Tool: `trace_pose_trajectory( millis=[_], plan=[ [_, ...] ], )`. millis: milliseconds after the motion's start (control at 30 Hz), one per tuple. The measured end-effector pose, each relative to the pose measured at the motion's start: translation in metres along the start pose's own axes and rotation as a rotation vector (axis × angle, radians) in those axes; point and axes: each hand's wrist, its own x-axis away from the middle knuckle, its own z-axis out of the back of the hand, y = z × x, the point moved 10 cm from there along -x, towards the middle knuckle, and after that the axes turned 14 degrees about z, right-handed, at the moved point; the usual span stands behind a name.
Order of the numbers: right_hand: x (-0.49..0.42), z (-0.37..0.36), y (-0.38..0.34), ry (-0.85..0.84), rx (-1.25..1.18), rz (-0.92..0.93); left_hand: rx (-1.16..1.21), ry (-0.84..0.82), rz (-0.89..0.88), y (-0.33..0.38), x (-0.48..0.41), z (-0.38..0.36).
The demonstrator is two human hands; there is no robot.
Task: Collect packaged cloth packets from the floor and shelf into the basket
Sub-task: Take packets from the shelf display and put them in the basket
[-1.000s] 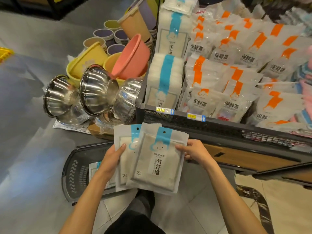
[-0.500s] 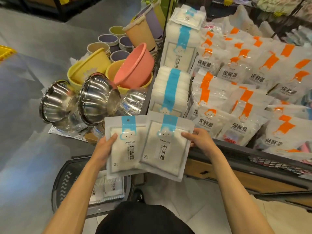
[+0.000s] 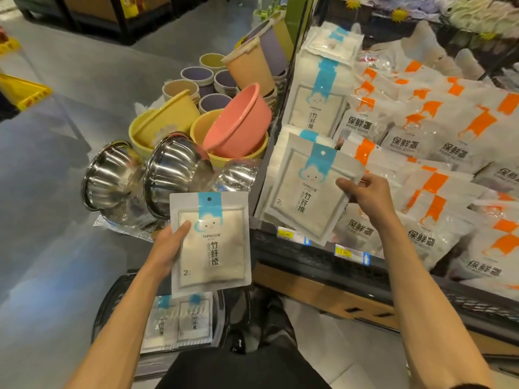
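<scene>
Shop aisle, shelf [image 3: 323, 256] right | left hand [image 3: 168, 245] grips one cloth packet [image 3: 213, 245] above basket [image 3: 112, 301] | right hand [image 3: 365, 189] pinches second packet [image 3: 306, 189] at shelf

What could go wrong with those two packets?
The right hand only pinches one edge of the upper packet, so it might slip. It is off to the side of the basket, so a drop would likely miss. The lower packet in the left hand hides part of the basket, making aiming harder.
</scene>
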Motion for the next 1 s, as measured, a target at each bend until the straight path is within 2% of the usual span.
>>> trace_pose_trajectory(
  millis=[167, 433, 867, 1000],
  plan=[
    [-0.020, -0.022, 0.002, 0.001, 0.001, 0.021, 0.010, -0.014, -0.022, 0.020, -0.003, -0.016],
    [-0.011, -0.046, 0.042, -0.040, 0.018, -0.018, 0.029, -0.002, -0.051, 0.033, -0.005, -0.021],
    [0.016, -0.057, 0.102, 0.076, 0.050, -0.106, 0.030, 0.036, -0.025, 0.029, -0.017, -0.015],
    [0.014, -0.062, 0.133, 0.089, 0.101, -0.082, 0.022, 0.043, -0.026, 0.031, -0.016, -0.020]
  ],
)
